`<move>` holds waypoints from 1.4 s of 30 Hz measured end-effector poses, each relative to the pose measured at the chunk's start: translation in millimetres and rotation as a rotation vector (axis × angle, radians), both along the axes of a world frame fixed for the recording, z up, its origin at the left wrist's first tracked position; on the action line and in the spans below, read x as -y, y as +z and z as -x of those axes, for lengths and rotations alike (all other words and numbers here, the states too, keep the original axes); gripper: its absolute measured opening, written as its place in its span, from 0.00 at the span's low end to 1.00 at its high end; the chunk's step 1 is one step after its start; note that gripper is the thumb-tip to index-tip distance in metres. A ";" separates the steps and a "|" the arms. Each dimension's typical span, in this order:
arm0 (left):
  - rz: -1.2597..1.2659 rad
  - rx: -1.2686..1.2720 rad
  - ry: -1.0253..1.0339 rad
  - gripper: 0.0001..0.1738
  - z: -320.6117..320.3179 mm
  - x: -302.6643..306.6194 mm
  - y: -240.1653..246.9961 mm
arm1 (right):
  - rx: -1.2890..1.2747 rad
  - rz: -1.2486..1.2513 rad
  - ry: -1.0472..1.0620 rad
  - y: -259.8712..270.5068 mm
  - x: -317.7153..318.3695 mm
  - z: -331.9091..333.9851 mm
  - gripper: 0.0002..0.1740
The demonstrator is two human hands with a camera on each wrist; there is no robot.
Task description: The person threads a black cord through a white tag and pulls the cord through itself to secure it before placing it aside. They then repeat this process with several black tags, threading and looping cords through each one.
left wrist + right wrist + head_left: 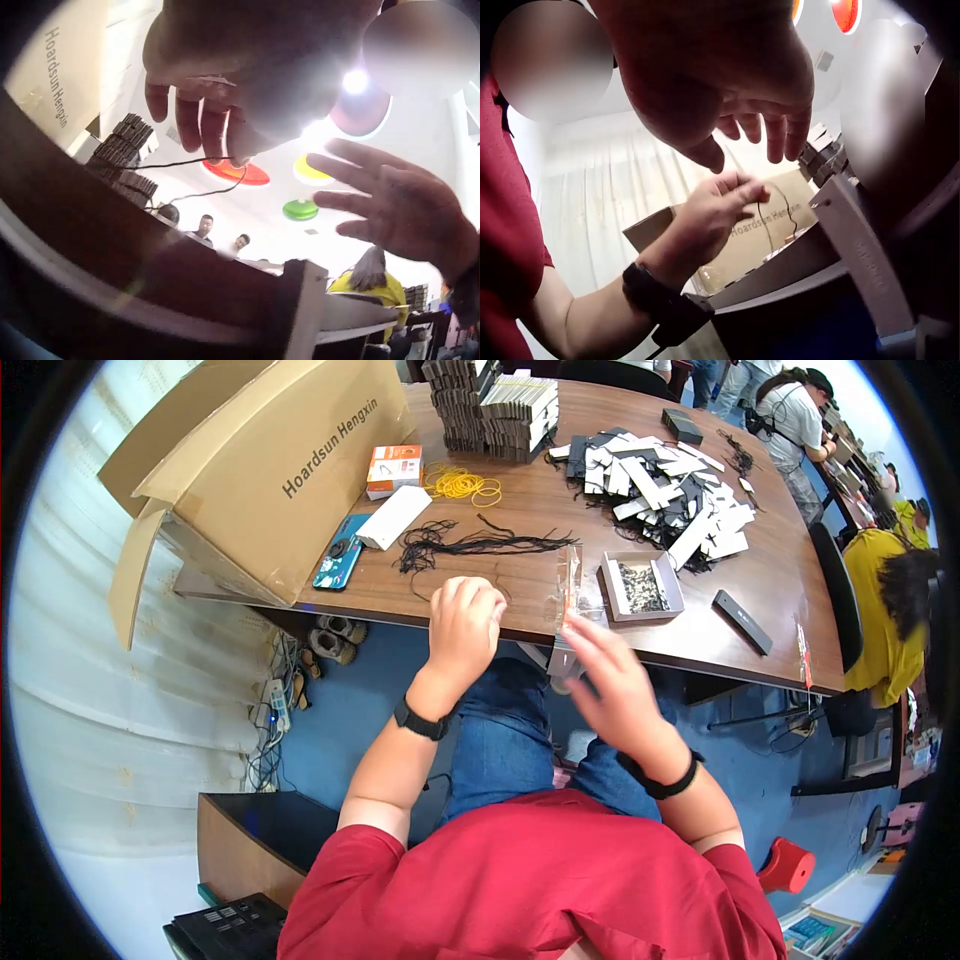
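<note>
Left hand pinches a thin black cord between thumb and fingertips. Right hand, fingers spread, hovers near the table edge, holding nothing visible.

One held cord, two wristbands, one phone, one large cardboard box

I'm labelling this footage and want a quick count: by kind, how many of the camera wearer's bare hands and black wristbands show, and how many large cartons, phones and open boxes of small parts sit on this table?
Bare hands: 2
Black wristbands: 2
Large carton: 1
Phone: 1
Open box of small parts: 1
Total: 7
</note>
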State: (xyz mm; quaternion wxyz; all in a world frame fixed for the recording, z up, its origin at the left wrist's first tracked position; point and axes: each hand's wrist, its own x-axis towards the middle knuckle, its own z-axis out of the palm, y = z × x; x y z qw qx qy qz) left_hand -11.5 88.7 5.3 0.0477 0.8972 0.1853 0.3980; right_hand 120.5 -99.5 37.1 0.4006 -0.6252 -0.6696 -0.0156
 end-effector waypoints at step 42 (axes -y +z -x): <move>1.839 0.503 -0.989 0.27 -5.6 105.3 20.9 | 0.010 -0.221 -0.149 -7.9 38.9 8.0 0.20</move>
